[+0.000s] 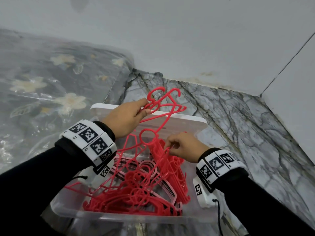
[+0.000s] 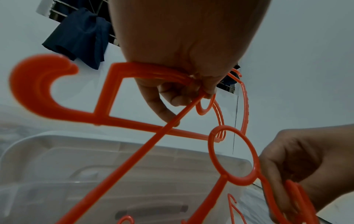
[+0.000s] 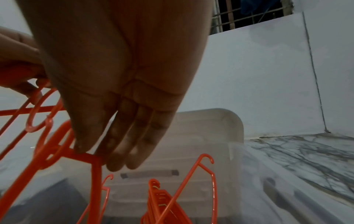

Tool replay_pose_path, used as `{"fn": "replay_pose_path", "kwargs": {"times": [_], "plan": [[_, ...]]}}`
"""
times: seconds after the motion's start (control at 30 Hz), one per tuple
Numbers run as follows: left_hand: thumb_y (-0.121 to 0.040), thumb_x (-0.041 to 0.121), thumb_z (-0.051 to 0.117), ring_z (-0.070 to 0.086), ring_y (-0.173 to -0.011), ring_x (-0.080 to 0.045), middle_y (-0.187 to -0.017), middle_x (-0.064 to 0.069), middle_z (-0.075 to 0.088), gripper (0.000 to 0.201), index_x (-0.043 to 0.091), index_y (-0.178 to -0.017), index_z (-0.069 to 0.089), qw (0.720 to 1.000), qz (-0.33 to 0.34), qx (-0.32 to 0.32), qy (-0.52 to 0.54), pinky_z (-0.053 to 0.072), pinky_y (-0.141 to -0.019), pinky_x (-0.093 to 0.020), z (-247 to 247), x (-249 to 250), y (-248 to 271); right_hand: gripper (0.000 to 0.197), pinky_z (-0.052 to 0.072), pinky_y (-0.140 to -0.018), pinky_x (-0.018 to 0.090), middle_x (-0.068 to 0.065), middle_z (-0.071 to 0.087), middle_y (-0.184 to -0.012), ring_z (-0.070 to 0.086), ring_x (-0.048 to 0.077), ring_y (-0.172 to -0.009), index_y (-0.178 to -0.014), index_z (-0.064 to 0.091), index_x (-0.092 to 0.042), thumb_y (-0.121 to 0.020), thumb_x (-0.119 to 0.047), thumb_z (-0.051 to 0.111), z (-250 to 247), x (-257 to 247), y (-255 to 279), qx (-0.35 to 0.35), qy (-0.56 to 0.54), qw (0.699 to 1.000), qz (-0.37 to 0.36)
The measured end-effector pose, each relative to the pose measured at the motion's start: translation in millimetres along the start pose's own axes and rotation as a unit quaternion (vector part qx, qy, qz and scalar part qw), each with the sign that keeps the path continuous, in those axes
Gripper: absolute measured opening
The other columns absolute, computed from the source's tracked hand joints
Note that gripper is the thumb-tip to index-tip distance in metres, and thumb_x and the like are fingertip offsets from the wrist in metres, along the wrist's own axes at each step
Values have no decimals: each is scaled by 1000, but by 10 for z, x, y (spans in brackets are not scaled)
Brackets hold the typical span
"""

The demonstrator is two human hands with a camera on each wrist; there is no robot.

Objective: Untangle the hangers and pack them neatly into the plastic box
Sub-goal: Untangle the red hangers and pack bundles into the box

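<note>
A tangle of red plastic hangers [image 1: 136,189] fills the clear plastic box [image 1: 119,216]. My left hand [image 1: 144,108] grips a few lifted hangers [image 1: 163,101] by their upper bars above the box's far end; in the left wrist view my left hand's fingers [image 2: 184,97] curl round those bars [image 2: 153,69]. A ringed hanger [image 1: 147,137] hangs down from that bunch into the pile. My right hand [image 1: 170,148] pinches a hanger bar [image 3: 90,156] just below the ring, over the box's right side.
The box's white lid [image 1: 187,120] leans upright behind it. The box stands on a marble-patterned floor [image 1: 238,133] in a corner of white walls [image 1: 204,40]. A plastic-wrapped floral mattress [image 1: 42,82] lies to the left.
</note>
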State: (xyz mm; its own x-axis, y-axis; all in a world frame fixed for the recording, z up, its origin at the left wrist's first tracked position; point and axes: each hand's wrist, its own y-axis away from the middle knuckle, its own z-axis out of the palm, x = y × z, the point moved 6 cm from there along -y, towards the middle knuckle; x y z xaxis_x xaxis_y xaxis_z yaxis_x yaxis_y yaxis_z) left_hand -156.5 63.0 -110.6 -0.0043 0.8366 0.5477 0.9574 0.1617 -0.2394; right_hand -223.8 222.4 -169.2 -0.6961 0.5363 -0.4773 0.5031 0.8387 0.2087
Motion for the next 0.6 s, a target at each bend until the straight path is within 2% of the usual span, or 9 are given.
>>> {"fn": "replay_pose_path", "kwargs": {"times": [0.07, 0.1, 0.13, 0.23, 0.33, 0.43, 0.53, 0.6], "plan": [[-100, 32, 41, 50, -69, -19, -74, 0, 54, 27, 13, -113, 54, 1000, -3, -8, -14, 37, -65, -36, -5, -22, 1, 8, 45, -65, 12, 4, 71, -84, 57, -1, -63, -91, 71, -7, -84, -7, 67, -17, -31, 0, -3, -36, 999, -5], [-100, 32, 41, 48, -65, -15, -71, 3, 51, 26, 13, -112, 54, 1000, -8, -11, -21, 34, -63, -35, -9, -42, 2, 7, 48, -64, 12, 6, 72, -82, 58, -2, -61, -90, 71, -5, -84, -6, 67, -27, -40, -1, -7, -61, 998, -3], [-100, 32, 41, 46, -64, -14, -69, 5, 48, 26, 12, -111, 54, 1000, -12, -12, -25, 32, -62, -34, -10, -61, 1, 7, 50, -65, 15, 8, 72, -81, 60, 1, -61, -91, 71, -3, -84, -5, 67, -44, -40, 3, -8, -79, 997, -1], [-100, 34, 40, 47, -67, -19, -69, 4, 48, 27, 13, -112, 53, 999, -26, -7, -31, 32, -62, -33, -26, -102, 1, 9, 55, -71, 28, 11, 73, -81, 65, 11, -66, -92, 72, -2, -84, -5, 68, -93, -33, 27, -6, -90, 996, 3], [-100, 34, 41, 48, -69, -21, -69, 4, 48, 23, 15, -104, 51, 999, -31, -14, -35, 31, -62, -33, -15, -110, 1, 8, 55, -71, 30, 11, 73, -79, 66, 13, -66, -90, 72, -4, -84, -6, 69, -94, -70, 66, -5, -101, 995, -9], [-100, 35, 41, 49, -74, -23, -75, 0, 52, 25, 14, -107, 52, 998, -20, -28, -60, 38, -67, -36, 30, -89, 4, 7, 55, -70, 27, 11, 73, -78, 67, 12, -65, -89, 73, -6, -83, -5, 70, -87, -129, 78, 1, -130, 991, -25], [-100, 36, 40, 53, -78, -26, -81, -2, 55, 26, 13, -107, 51, 997, -21, 5, -70, 37, -65, -35, -3, -99, -1, 7, 52, -65, 18, 10, 74, -78, 65, 7, -63, -88, 73, -6, -82, -7, 71, -25, -153, 82, -32, -110, 993, -23], [-100, 36, 40, 56, -82, -28, -85, -4, 60, 28, 13, -112, 52, 997, -32, 31, -61, 39, -66, -36, -53, -112, -4, 8, 49, -60, 14, 9, 74, -80, 63, 5, -62, -89, 72, -6, -82, -9, 71, 61, -139, 97, -67, -80, 995, -9]]}}
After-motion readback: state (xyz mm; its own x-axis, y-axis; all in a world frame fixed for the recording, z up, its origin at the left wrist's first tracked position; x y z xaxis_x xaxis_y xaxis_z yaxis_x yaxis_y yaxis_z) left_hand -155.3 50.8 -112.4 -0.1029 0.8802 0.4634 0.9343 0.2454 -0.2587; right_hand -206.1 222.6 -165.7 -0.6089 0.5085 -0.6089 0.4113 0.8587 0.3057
